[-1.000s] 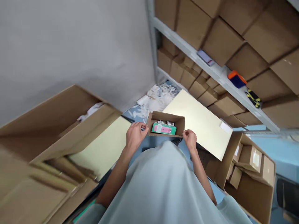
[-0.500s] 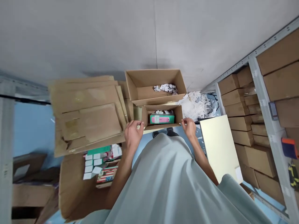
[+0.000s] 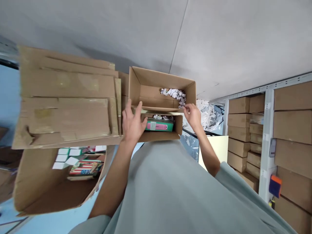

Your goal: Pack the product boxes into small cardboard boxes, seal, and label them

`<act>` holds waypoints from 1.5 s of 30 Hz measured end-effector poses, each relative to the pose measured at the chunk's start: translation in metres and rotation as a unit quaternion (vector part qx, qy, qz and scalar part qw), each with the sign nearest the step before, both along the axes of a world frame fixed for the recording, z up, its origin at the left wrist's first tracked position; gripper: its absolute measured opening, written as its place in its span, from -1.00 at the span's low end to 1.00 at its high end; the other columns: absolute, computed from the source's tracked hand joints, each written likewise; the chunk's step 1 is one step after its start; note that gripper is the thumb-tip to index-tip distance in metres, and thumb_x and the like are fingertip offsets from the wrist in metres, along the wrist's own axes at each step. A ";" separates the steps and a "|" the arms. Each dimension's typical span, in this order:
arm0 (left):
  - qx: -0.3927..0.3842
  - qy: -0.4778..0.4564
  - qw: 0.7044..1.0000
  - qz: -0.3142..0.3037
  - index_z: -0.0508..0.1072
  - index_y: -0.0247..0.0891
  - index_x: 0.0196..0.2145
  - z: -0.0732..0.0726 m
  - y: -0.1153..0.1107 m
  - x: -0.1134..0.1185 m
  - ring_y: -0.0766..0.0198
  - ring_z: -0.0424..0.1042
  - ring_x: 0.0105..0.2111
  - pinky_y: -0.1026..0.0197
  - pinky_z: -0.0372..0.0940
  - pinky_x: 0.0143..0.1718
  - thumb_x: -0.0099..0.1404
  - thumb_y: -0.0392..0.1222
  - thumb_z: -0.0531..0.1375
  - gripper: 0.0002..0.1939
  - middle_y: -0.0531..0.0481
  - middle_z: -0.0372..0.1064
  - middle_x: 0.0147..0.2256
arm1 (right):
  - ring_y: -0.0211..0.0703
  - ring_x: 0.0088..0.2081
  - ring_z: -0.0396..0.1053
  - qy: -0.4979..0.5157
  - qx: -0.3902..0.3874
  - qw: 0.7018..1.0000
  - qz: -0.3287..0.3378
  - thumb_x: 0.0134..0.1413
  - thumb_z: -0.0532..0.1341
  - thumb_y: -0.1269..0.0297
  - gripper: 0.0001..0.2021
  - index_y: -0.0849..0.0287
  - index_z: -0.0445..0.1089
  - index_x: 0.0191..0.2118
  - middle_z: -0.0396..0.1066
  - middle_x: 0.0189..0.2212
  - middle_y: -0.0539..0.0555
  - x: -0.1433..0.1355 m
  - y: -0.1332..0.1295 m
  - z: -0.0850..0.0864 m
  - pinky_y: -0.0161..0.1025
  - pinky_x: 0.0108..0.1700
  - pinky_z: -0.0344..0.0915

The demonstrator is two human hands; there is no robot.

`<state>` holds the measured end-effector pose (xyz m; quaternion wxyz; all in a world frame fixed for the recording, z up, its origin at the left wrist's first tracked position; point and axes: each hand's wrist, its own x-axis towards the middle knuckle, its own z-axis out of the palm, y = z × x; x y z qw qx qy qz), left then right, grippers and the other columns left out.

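Note:
A larger open cardboard box point(image 3: 162, 74) stands at the back, with crumpled paper point(image 3: 175, 94) in its right part. In front of it is a smaller open cardboard box point(image 3: 158, 136), which holds a green box with a pink picture point(image 3: 159, 125) and some crumpled paper behind that. My left hand point(image 3: 132, 125) is open, fingers spread, at the front left corner of the larger box and over the smaller box's left end. With thumb and fingertips together, my right hand point(image 3: 193, 116) pinches the larger box's front edge near its right corner.
Flattened cardboard point(image 3: 73, 117) is stacked at left. Below it, a big carton point(image 3: 48, 195) holds small white-and-green boxes and a box with a flag print point(image 3: 85, 167). Shredded paper point(image 3: 207, 113) lies at right, near a pale board point(image 3: 214, 146) and shelves of cartons point(image 3: 292, 130).
Both hands have left the smaller box's front corners and moved up to the larger box. My left hand has opened; my right has closed on its edge. The view has shifted and turned.

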<state>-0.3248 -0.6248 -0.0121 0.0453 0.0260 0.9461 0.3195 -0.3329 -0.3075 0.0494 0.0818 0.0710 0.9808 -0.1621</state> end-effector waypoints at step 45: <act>0.026 -0.030 0.997 0.068 0.49 -0.10 0.48 -0.025 0.015 -0.017 -0.41 0.29 0.46 -0.38 0.24 0.54 0.50 -0.08 0.31 -0.36 -0.33 0.26 0.49 | 0.21 0.24 0.64 -0.138 0.095 0.971 0.170 0.70 0.18 0.14 -0.58 0.07 0.43 0.48 0.59 0.31 0.31 -0.074 -0.051 0.009 0.02 0.27 0.54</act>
